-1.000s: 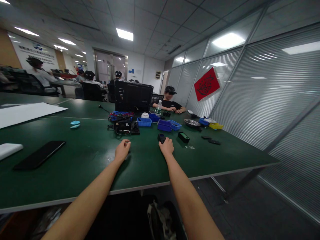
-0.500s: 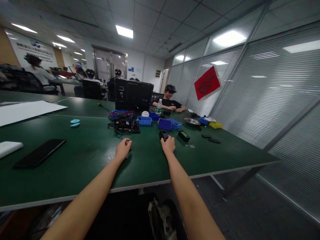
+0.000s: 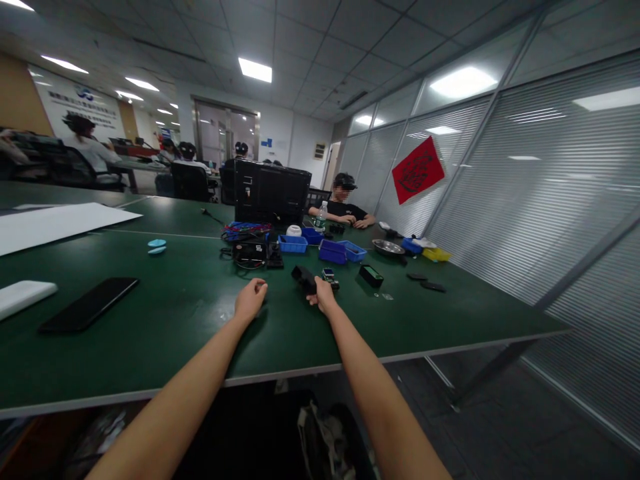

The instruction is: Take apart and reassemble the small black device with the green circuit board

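Note:
My right hand (image 3: 324,297) grips a black plastic housing (image 3: 303,280), hollow and box-like, tilted above the green tabletop. Just beyond that hand lies a small circuit board with a little screen (image 3: 329,274), partly hidden by my fingers. To the left, my left hand (image 3: 250,299) rests on the table with its fingers curled in, and nothing shows in them. A black box with a greenish top (image 3: 371,275) stands to the right of my right hand. Near it are a small ring (image 3: 376,295) and a clear scrap (image 3: 387,297).
Blue trays (image 3: 332,251), a baseball (image 3: 294,231), a black power supply (image 3: 250,253) and a monitor (image 3: 273,191) stand ahead. A metal bowl (image 3: 388,247) is at the right. A black slab (image 3: 90,305) lies left. A person (image 3: 345,205) sits across the table.
My right hand has moved left with the black housing, which has come away from its earlier spot and tilted. The circuit board now shows there. My left hand stays curled on the table.

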`<state>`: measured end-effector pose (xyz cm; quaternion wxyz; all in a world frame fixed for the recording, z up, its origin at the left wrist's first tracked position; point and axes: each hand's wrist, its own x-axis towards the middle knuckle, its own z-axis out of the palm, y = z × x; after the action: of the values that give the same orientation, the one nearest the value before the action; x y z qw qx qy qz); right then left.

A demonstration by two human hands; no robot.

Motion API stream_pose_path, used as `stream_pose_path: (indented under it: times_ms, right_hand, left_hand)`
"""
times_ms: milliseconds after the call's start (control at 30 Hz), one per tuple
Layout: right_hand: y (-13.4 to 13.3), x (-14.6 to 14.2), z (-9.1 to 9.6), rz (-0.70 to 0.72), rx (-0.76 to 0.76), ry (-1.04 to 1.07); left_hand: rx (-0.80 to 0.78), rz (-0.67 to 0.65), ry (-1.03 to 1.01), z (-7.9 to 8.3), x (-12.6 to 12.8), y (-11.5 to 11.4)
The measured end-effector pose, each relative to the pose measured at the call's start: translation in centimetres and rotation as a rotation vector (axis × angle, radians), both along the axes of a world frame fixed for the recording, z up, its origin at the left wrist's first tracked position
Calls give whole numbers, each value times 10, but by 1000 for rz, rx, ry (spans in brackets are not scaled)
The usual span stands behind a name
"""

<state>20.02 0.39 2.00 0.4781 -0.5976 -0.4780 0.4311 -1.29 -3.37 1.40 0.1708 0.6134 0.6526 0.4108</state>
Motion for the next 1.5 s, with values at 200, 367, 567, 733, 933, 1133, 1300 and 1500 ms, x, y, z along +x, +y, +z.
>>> stream_pose_path:
  times_ms: [200,367,567,733,933,1133,1300,1500]
  right_hand:
    - [-16,12,13,-128,37,-766]
    - [-32,12,19,-137,364,-1111]
    - [-35,4,15,23,447,-1224]
    - [-29,1,12,-109,236,-1072]
    - [-24,9,14,-246,126,-1019]
    - [-22,24,15,-478,240,-998]
    - [-20,29,12,-468,191,-1055]
    - [-22,22,3,-422,210,-1160]
  left_hand:
    - [-17,-12,16,1,0,0]
    - [-36,-12,24,5,1,-3]
    - [-44,-21,29,7,1,-5]
    - [-41,-24,38,9,2,-6]
    - [-45,-27,48,7,1,-3]
    - [-50,-26,71,5,0,-2]
    - [-40,-32,70,4,0,-1]
    - [-17,-33,64,1,0,0]
